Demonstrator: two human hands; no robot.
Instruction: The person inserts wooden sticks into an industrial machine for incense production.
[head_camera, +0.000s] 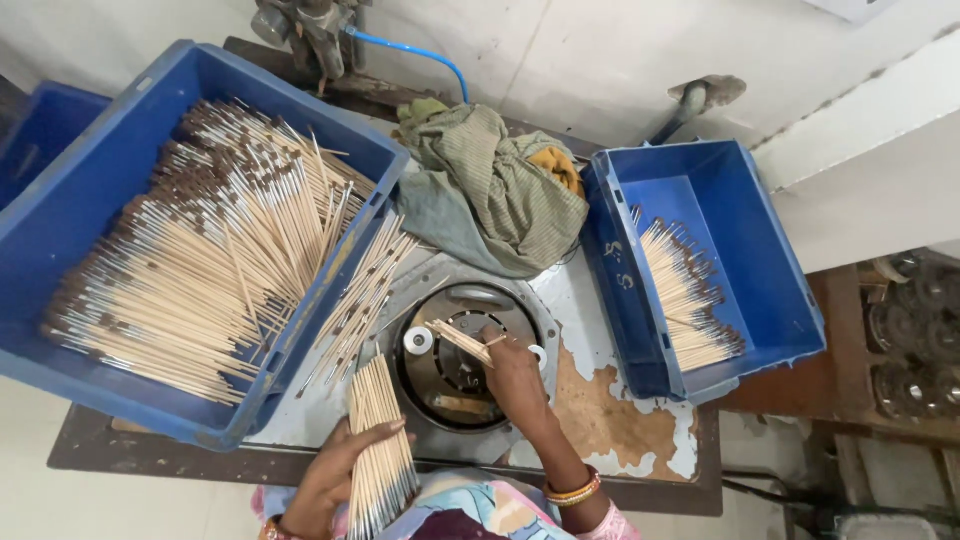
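left hand (335, 480): closed round a thick bundle of thin wooden sticks (380, 455), bundle held roughly upright, lower ends near the person's lap, upper ends fanned just beside the round machine plate.
right hand (515, 375): fingers pinched on a small bunch of sticks (462, 342), held slanted over the plate (exact count too small to tell).
wrist: orange and gold bangles (573, 492) on the right forearm.
round machine plate (462, 355): dark metal disc set into the worktable (600, 420), grey ring round it, a white knob (418, 341) on its left edge.
big blue crate (60, 220): left of the plate, tilted, packed with pale sticks that have dark tips (190, 240), mostly lying the same way.
loose sticks (360, 295): spilling over the crate's right rim, lying between crate and plate.
small blue crate (770, 270): right of the plate, well apart from the hands, one neat row of tipped sticks (685, 295) in its bottom.
cloth (490, 190): crumpled green-grey bundle between the two crates, a bit of orange fabric showing.
tabletop: paint peeled in patches, brown underneath.
back: blue hose (415, 52) along the white wall.
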